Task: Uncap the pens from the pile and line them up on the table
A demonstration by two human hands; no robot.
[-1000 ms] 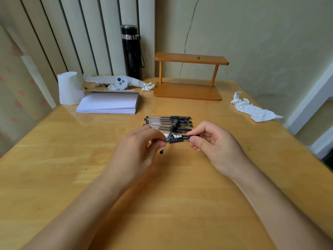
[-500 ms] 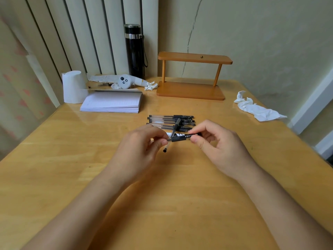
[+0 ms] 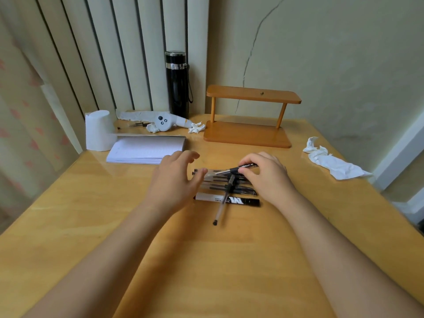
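Pens: a pile of clear-barrelled, black-ended sticks lying side by side at mid-table, most running left to right. One pen lies crosswise over the rest, its capped end pointing toward the person. A thicker black-and-white marker lies along the near edge of the pile. Right hand: fingers pinched on one pen, held just above the far side of the pile, thin tip pointing left, apparently uncapped. Left hand: fingers loosely spread, over the left ends of the pens; whether it grips anything, a cap included, cannot be told. Surroundings: a notebook and paper roll far left, black flask at the wall, wooden stand beyond the pile, crumpled tissue far right. Risks, judged: the crosswise pen may roll or scatter its neighbours if either hand brushes it; setting the held pen back among the pile could mix uncapped with capped; a bare tip may mark the wood.
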